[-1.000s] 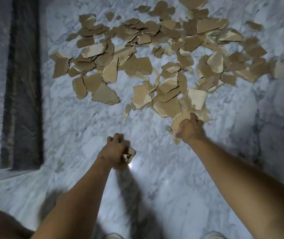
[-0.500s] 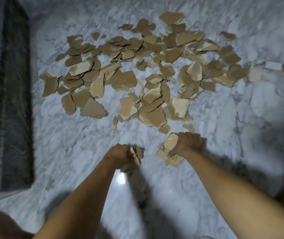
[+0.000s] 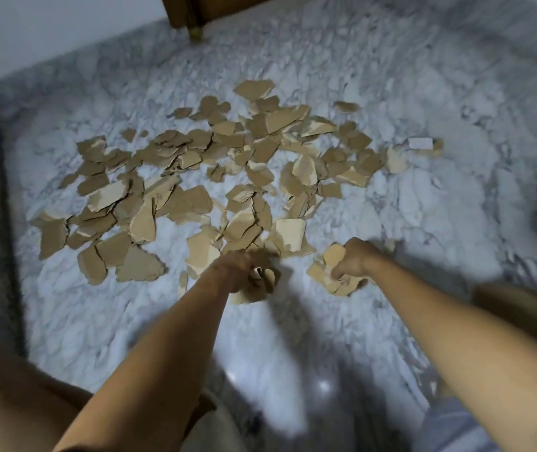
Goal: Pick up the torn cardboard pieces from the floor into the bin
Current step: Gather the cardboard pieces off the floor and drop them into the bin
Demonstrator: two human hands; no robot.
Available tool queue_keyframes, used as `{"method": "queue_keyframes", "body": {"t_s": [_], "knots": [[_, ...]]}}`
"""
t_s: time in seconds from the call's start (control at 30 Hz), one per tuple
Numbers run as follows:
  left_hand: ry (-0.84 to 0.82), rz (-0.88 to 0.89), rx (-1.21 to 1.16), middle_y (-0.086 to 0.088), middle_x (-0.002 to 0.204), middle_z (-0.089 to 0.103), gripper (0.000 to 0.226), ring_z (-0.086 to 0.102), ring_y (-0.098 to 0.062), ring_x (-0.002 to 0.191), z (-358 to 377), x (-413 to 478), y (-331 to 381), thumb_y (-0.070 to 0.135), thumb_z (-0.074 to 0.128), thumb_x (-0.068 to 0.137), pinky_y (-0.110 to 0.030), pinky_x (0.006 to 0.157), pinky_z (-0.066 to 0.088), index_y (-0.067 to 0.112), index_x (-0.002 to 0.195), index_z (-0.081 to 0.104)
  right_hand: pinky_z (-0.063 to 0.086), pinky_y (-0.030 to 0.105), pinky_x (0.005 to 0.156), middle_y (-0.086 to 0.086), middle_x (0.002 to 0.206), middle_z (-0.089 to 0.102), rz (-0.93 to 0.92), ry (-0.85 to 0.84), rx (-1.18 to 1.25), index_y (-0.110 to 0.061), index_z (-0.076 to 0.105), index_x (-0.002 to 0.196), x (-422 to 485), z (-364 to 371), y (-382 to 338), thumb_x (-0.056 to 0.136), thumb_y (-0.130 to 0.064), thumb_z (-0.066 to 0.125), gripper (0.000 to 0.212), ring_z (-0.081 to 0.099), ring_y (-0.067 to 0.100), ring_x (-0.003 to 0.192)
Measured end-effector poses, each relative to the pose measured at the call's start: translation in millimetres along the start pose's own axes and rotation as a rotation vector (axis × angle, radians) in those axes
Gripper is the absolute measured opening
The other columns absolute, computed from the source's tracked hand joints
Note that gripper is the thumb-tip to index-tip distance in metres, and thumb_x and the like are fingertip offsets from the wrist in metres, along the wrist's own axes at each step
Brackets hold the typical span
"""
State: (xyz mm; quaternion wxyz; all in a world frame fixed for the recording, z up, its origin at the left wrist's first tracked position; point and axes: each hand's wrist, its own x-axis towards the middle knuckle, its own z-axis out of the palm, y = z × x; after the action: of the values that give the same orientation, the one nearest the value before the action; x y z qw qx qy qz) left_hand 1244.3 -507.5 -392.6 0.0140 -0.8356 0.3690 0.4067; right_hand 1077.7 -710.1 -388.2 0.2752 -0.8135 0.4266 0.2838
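Currently the left hand [image 3: 244, 272] and right hand [image 3: 353, 261] each grip a fistful of scraps. Remaining torn cardboard pieces [image 3: 195, 177] lie on the floor [image 3: 423, 223] directly ahead, spread widest left-to-right, with the left hand nearer. No bin is visible.

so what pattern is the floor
The floor is white marble with grey veins, seen in the head view.

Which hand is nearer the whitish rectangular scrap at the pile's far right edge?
Right. The right hand is nearer the person and slightly left of the whitish scrap; the left hand is farther left again.
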Motion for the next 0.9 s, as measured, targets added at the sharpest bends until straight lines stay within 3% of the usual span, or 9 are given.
{"method": "queue_keyframes", "body": {"t_s": [0.07,0.13,0.17,0.27,0.37,0.53,0.67,0.8,0.9], "knots": [[-0.079,-0.021,0.087,-0.007,0.114,0.067,0.020,0.062,-0.021,0.101,-3,5,-2,0.034,0.074,0.084,-0.026,0.082,0.045,0.027,0.091,0.057,0.059,0.034,0.071,0.007,0.096,0.070,0.052,-0.003,-0.054,-0.011,0.068,0.097,4,12,2,0.055,-0.039,0.090,0.055,0.069,0.028,0.086],[-0.030,0.043,0.197,-0.007,0.113,0.067,0.017,0.062,-0.020,0.093,-1,20,-9,0.029,0.075,0.082,-0.024,0.080,0.049,0.021,0.083,0.060,0.061,0.036,0.073,0.006,0.095,0.069,0.059,-0.053,-0.030,-0.013,0.066,0.099,12,25,3,0.052,-0.039,0.090,0.059,0.069,0.027,0.084],[0.045,0.114,0.214,-0.005,0.118,0.067,0.014,0.063,-0.018,0.095,-1,26,-13,0.025,0.074,0.080,-0.022,0.083,0.051,0.020,0.091,0.067,0.060,0.033,0.069,0.005,0.094,0.068,0.047,-0.094,-0.015,-0.014,0.065,0.098,14,31,0,0.053,-0.037,0.090,0.057,0.068,0.025,0.082],[0.076,0.217,0.227,0.004,0.133,0.059,0.053,0.058,-0.022,0.117,4,62,-31,0.038,0.067,0.069,-0.036,0.099,0.049,0.037,0.121,0.063,0.059,0.032,0.070,0.005,0.100,0.069,-0.006,-0.132,0.014,-0.014,0.064,0.098,22,46,-15,0.058,-0.038,0.090,0.053,0.067,0.022,0.086],[0.060,0.199,0.261,-0.006,0.128,0.052,0.053,0.056,-0.029,0.115,2,74,-48,0.042,0.060,0.070,-0.041,0.095,0.051,0.030,0.122,0.061,0.060,0.034,0.079,0.003,0.103,0.070,-0.031,-0.061,0.036,-0.014,0.066,0.105,29,41,-41,0.059,-0.039,0.087,0.056,0.068,0.020,0.090],[0.071,0.319,0.278,-0.011,0.136,0.052,0.045,0.051,-0.029,0.119,-19,64,-63,0.026,0.065,0.082,-0.029,0.098,0.040,0.019,0.126,0.059,0.059,0.036,0.082,0.004,0.115,0.068,-0.104,0.032,-0.058,-0.017,0.067,0.115,58,17,-92,0.062,-0.034,0.083,0.058,0.067,0.024,0.099],[0.061,0.424,0.346,-0.003,0.157,0.026,0.074,0.031,-0.032,0.137,-5,91,-79,0.019,0.071,0.078,-0.037,0.111,0.037,0.022,0.144,0.038,0.048,0.039,0.103,0.008,0.140,0.043,-0.184,0.083,-0.268,-0.018,0.064,0.126,96,22,-119,0.069,-0.038,0.080,0.063,0.041,0.030,0.133],[0.103,0.433,0.409,-0.006,0.157,0.021,0.090,0.028,-0.037,0.137,17,111,-87,0.016,0.072,0.077,-0.043,0.113,0.034,0.022,0.152,0.022,0.046,0.042,0.104,0.010,0.136,0.053,-0.159,0.103,-0.287,-0.017,0.064,0.127,125,40,-122,0.061,-0.056,0.084,0.080,0.048,0.033,0.125],[0.165,0.378,0.435,-0.008,0.158,0.020,0.098,0.028,-0.035,0.137,20,110,-83,0.024,0.075,0.074,-0.046,0.113,0.032,0.022,0.153,0.017,0.044,0.045,0.106,0.009,0.146,0.049,-0.156,0.100,-0.259,-0.022,0.055,0.137,128,40,-115,0.056,-0.064,0.083,0.095,0.046,0.033,0.133]]}}
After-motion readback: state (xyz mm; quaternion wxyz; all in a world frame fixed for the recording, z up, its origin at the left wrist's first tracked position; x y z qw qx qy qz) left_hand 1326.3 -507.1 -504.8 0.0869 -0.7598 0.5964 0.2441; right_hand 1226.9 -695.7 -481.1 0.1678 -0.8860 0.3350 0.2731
